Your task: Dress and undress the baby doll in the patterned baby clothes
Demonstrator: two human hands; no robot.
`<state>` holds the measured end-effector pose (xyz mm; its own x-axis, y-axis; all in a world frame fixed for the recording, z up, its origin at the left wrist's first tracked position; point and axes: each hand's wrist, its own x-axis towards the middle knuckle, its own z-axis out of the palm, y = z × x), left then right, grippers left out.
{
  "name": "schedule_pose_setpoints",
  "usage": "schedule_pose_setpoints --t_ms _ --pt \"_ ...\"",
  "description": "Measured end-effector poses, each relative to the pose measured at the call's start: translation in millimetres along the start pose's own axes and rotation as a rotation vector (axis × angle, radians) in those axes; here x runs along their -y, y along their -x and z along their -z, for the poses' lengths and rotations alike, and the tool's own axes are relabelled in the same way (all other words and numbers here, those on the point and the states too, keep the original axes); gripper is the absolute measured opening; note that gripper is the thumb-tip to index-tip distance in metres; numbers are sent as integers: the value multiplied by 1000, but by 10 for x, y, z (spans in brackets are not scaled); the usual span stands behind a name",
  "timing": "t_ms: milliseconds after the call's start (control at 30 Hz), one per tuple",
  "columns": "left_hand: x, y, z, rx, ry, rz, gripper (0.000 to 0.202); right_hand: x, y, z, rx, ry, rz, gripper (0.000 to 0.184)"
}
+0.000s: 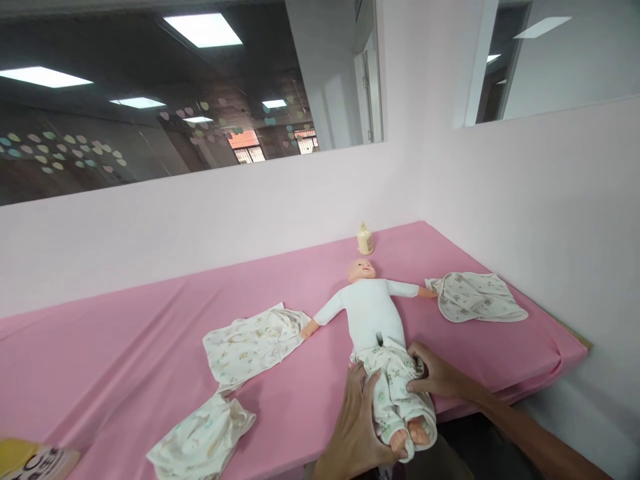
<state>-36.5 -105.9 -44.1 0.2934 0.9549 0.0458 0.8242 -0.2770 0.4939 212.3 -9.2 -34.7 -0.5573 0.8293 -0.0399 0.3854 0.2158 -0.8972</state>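
A baby doll (pixel 373 310) in a white long-sleeved top lies on its back with both arms spread. Patterned baby trousers (pixel 393 380) cover its legs, and the feet show at the bottom of the trouser legs. My left hand (pixel 353 427) is on the trousers from the left, fingertips at the waist and thumb down by a foot. On the other side, my right hand (pixel 440 375) grips the cloth near the hip between thumb and fingers. A small dark gap shows at the middle of the waist.
The doll lies on a pink-covered table (pixel 310 280). Patterned baby clothes (pixel 255 343) lie to its left, with another crumpled garment (pixel 203 437) nearer me. A folded patterned cloth (pixel 477 297) is at the right. Behind the head stands a cream bottle (pixel 365 240). A yellow package (pixel 35 459) sits bottom left.
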Motion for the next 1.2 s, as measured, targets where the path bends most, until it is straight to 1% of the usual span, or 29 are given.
schedule_pose_setpoints --t_ms 67,167,267,333,367,400,467,500,533,567,667,767,833,933,1000,1100,1200 --pt "2 -21 5 -52 25 -46 114 -2 24 -38 1 -25 3 36" --pt "-59 -21 14 -142 58 -99 104 -3 73 -114 -31 -45 11 29" --pt "-150 15 6 -156 85 -73 100 16 164 -169 -78 -84 6 24" --pt "-195 55 -12 -151 105 -46 99 29 259 -183 -80 -123 11 30" --pt "-208 79 -24 -157 110 -36 98 30 315 -188 -65 -140 14 39" --pt "-215 104 -40 -171 107 -28 97 24 373 -195 -45 -147 17 54" --pt "-214 155 -80 -212 71 -21 94 -3 485 -225 -15 -108 20 95" --pt "-208 179 -105 -231 44 -19 95 -22 534 -251 -17 -63 16 112" --pt "-200 199 -132 -247 16 -13 97 -42 575 -282 -30 -12 7 123" --pt "-193 216 -160 -257 -6 -4 101 -61 608 -316 -41 33 -4 128" --pt "-177 238 -238 -292 -43 29 108 -98 661 -418 -58 113 -32 133" --pt "-162 247 -292 -365 -41 21 102 -116 671 -497 -82 190 6 129" --pt "-138 269 -324 -386 -26 19 91 -126 674 -539 -126 224 37 116" --pt "-90 330 -382 -342 1 60 77 -122 690 -573 -177 208 29 93" --pt "-83 368 -419 -313 23 100 65 -86 709 -562 -170 170 -2 87" --pt "-158 394 -430 -330 74 149 49 29 751 -510 -136 113 -42 79" --pt "-315 398 -352 -322 200 207 44 176 808 -471 -139 93 -66 64"
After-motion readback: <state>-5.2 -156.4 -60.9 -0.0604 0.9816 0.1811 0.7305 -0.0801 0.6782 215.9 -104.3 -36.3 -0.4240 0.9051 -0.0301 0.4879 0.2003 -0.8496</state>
